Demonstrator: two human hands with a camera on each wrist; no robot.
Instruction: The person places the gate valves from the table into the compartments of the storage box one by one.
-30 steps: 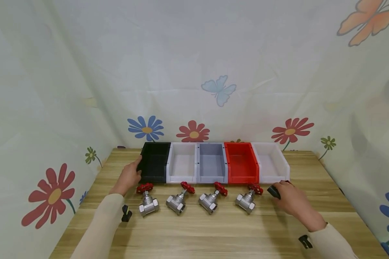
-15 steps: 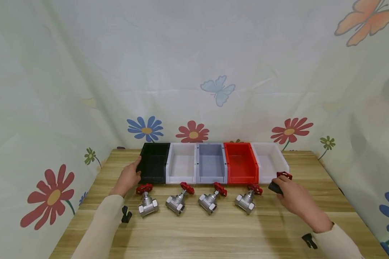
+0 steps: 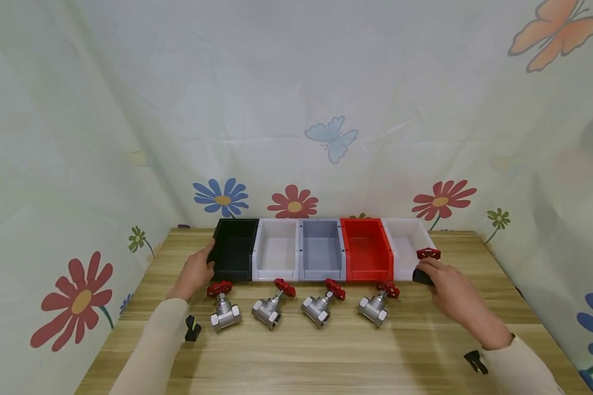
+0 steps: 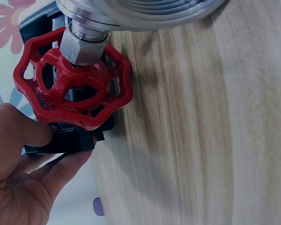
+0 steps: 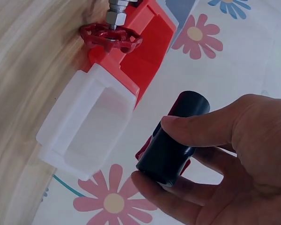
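My left hand (image 3: 192, 274) grips the outer side of the black bin (image 3: 234, 270) at the row's left end, thumb and fingers on its wall in the left wrist view. My right hand (image 3: 454, 291) holds a valve with a black cylindrical body (image 5: 173, 145) and a red handwheel (image 3: 428, 253). It is raised over the front of the right-hand white bin (image 3: 411, 271); in the right wrist view the thumb lies across the body and the fingers are below. Much of the handwheel is hidden there. Several steel valves with red handwheels lie before the bins, the leftmost valve (image 3: 224, 314) nearest my left hand.
Between the end bins stand another white bin (image 3: 277, 274), a grey bin (image 3: 322, 274) and a red bin (image 3: 370, 274), side by side. A flower-printed cloth (image 3: 296, 109) hangs behind the wooden table (image 3: 296, 356) and along its sides.
My right hand has lifted the black-bodied valve up and slightly away from me, toward the right-hand white bin; its red handwheel has come into view. My left hand stays at the black bin.
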